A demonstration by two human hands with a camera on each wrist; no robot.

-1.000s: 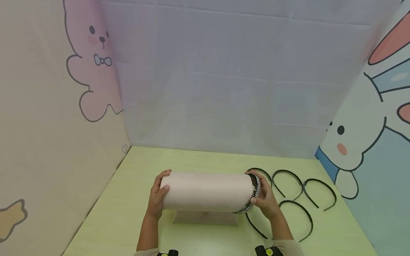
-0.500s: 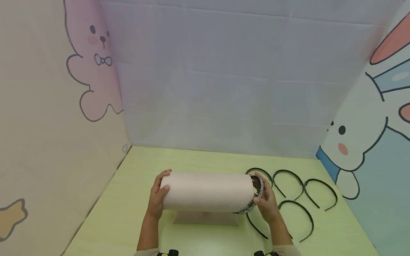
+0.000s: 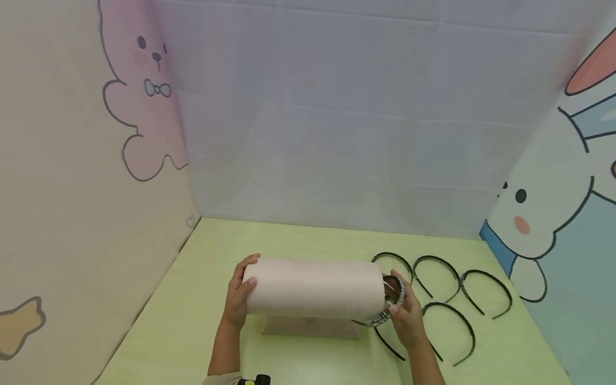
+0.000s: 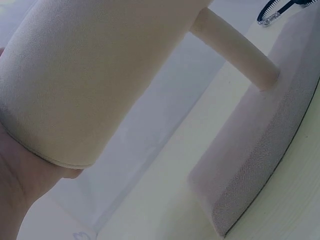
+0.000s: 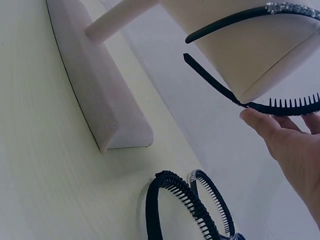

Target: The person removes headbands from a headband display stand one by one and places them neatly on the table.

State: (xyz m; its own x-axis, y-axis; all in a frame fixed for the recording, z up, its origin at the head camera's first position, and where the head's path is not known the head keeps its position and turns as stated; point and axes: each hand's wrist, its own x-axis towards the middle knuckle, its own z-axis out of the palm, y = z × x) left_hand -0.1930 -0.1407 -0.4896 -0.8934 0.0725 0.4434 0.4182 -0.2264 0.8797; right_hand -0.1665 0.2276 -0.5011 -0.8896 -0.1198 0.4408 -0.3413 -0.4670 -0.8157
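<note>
A cream padded cylinder [image 3: 313,289] lies crosswise on a short post [image 4: 240,52] above a grey-beige base [image 3: 310,327], as a headband stand. My left hand [image 3: 237,297] grips its left end, thumb in front and fingers behind. At the right end my right hand [image 3: 409,320] pinches a black toothed headband [image 5: 225,21] with silver glitter. In the right wrist view its two arms straddle the cylinder's end, and the thumb [image 5: 256,120] lies at the lower arm where this passes the cylinder's bottom edge. The fingers behind the band are partly hidden.
Several black headbands, such as one at the far right [image 3: 495,280] and one nearer [image 3: 463,320], lie on the pale green table [image 3: 192,331] to the right of the stand. Cloth walls with cartoon animals [image 3: 534,203] enclose the table's back and sides.
My right hand has moved right and slightly down with the headband, which now stands farther out past the cylinder's end. My left hand keeps its grip on the other end.
</note>
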